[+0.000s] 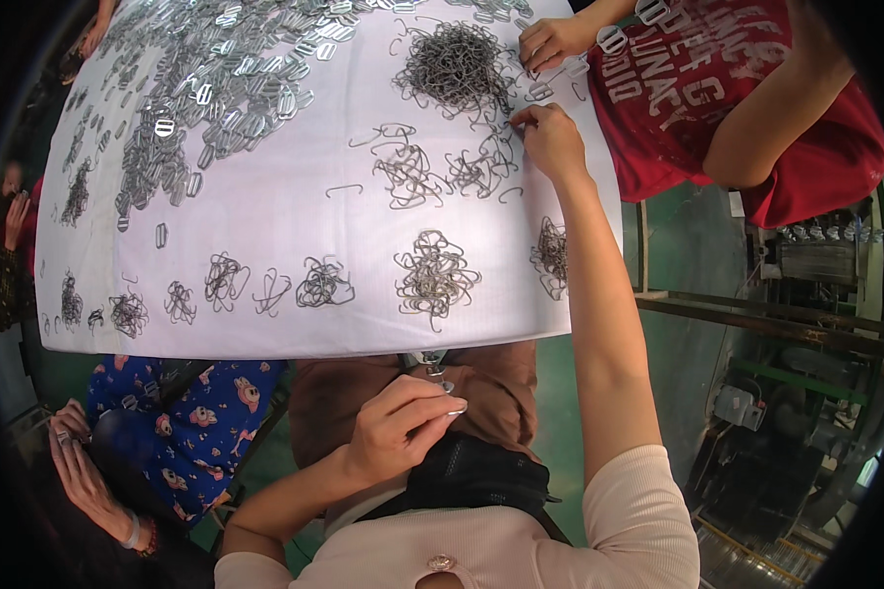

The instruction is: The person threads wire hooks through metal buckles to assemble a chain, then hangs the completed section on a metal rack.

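Observation:
My left hand (403, 429) is held over my lap, below the table's near edge. Its thumb and fingers pinch a small shiny metal buckle, seen almost edge-on. More small metal pieces (432, 368) show just beyond it, in front of my lap. My right arm stretches forward across the table's right side. My right hand (556, 142) has its fingers curled, with thumb and forefinger at the edge of a loose heap of bent wire hooks (481, 169). What lies between those fingertips is too small to make out.
The white-covered table (295, 221) bears a large tangled hook heap (452, 67), smaller hook piles (437, 278) near the front edge, and many flat metal buckles (250, 93). A co-worker's hand (552, 44) works at the far right. Another person's hands (83, 471) are at left.

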Demonstrator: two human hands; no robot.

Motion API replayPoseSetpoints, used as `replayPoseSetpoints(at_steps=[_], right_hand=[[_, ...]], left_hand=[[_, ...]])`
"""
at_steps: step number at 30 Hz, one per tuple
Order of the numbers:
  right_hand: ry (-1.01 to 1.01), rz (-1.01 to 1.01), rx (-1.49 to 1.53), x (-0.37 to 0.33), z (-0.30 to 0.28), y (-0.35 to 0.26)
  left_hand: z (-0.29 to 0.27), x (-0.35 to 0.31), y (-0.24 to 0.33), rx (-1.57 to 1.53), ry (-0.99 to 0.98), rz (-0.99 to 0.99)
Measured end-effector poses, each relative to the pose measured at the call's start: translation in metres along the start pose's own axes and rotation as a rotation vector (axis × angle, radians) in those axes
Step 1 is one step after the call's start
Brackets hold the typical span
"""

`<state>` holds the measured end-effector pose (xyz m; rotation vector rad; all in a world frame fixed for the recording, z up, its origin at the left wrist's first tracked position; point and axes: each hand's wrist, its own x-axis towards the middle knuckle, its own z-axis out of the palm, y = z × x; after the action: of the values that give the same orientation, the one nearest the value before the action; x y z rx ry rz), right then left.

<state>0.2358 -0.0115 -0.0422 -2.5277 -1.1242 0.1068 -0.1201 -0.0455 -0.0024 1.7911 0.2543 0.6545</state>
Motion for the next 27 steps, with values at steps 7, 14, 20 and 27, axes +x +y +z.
replayPoseSetpoints(at_steps=[7, 14, 20, 27], right_hand=[[0.147, -0.182, 0.12, 0.003, 0.016, -0.054], [0.25, -0.278, 0.006, 0.053, 0.012, -0.04], [0.065, -0.23, 0.007, 0.02, -0.002, -0.036], [0.074, -0.182, 0.251, 0.002, 0.009, -0.031]], left_hand=[[0.001, -0.002, -0.002, 0.004, 0.004, -0.007], [0.004, 0.0, 0.003, -0.024, 0.008, -0.006], [0.007, 0.001, -0.001, -0.056, 0.003, 0.004], [0.005, 0.004, -0.004, -0.042, -0.016, 0.03]])
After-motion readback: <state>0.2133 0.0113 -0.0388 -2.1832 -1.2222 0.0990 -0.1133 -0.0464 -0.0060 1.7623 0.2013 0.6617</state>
